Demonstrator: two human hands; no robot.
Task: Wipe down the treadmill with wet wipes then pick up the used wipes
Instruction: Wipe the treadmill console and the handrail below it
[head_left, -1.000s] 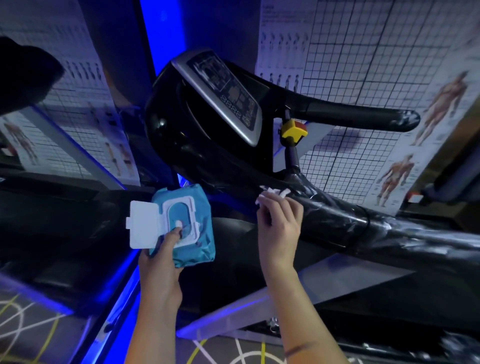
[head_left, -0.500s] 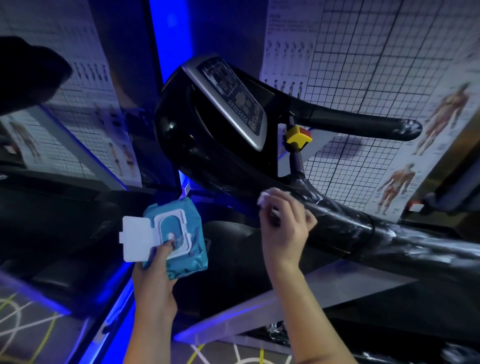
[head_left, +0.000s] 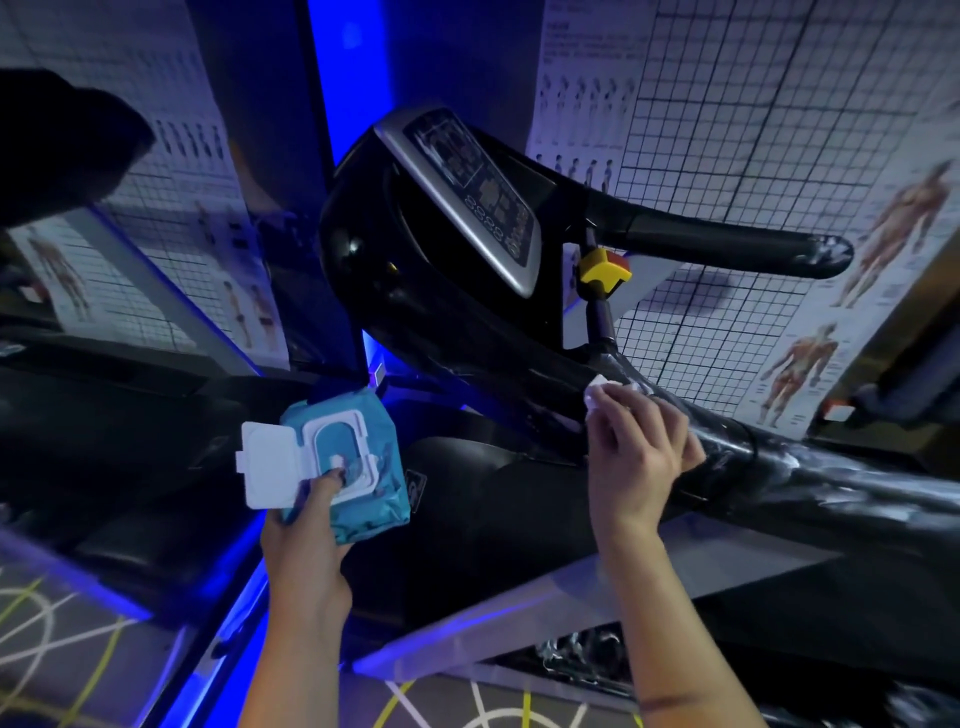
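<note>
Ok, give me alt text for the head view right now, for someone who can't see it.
The right hand presses a white wipe onto the treadmill's black handrail. The left hand holds a teal wipes pack, lid open, below the console.

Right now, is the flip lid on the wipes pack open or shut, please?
Open: the white flip lid lies swung out to the left of the teal wipes pack, baring its dispensing opening.

The left hand (head_left: 306, 535) gripped a teal plastic wet-wipe pack (head_left: 376, 501), thumb on top; the right hand (head_left: 636, 460), arm stretched farther, held a crumpled white wipe (head_left: 597, 387) under curled fingers (head_left: 667, 423).
</note>
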